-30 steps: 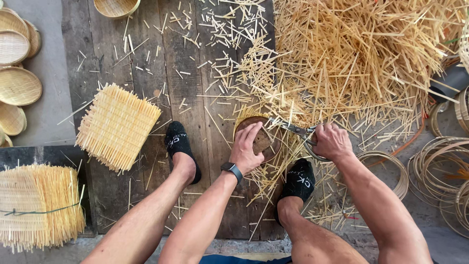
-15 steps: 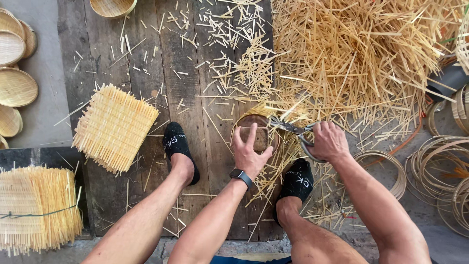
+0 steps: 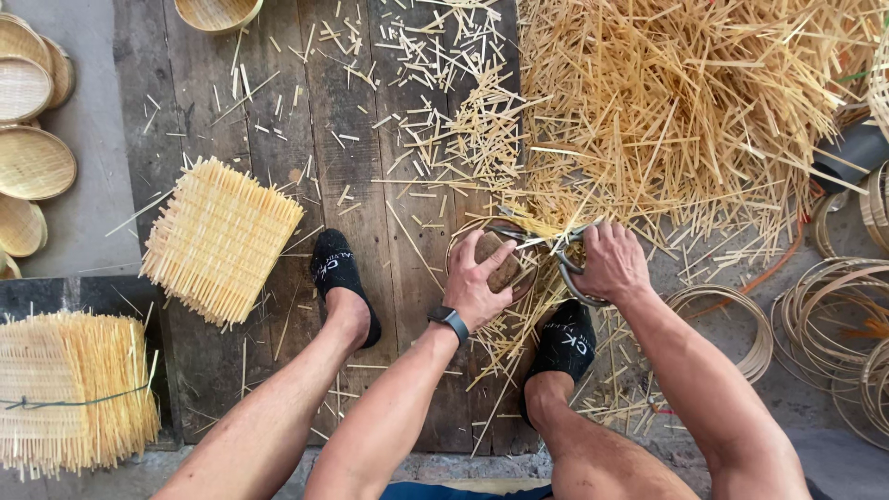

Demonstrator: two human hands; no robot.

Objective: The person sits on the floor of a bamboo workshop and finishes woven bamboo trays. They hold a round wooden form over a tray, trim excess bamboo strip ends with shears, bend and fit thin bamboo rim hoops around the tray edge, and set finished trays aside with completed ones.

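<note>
Left hand (image 3: 479, 282) spread flat over a small round basket (image 3: 505, 268), fingers apart and pressing down on its woven bottom, thumb at the near rim. Right hand (image 3: 607, 264) just right of the basket, fingers closed through the loops of scissors (image 3: 556, 250), blades reaching left toward the basket's far rim; whether the blades are open cannot be told.

Basket resting on the plank floor (image 3: 361, 111), between two black-socked feet, at the near edge of a big heap of straw-coloured strips (image 3: 685, 102) that lies beyond and to the right of it. Loose strip ends sticking out around the rim and trailing toward the right foot (image 3: 567, 343).

Likely light and springy: thin woven splints, stiff along their length yet easily bent or cracked across. Smooth, dry surface, so probably prone to sliding or spinning on the boards unless pinned from above, as the flat palm does now. Best held by pressing the bottom or pinching the rim hoop, not by the protruding ends, which look brittle and sharp. Scissors rigid and heavier, held by the loops.

Well left of the basket, a square woven mat (image 3: 218, 241); farther left, a tied bundle of mats (image 3: 69, 389) and a stack of finished shallow baskets (image 3: 32, 162). Right of the basket, coiled hoops (image 3: 833, 315) on the ground.
</note>
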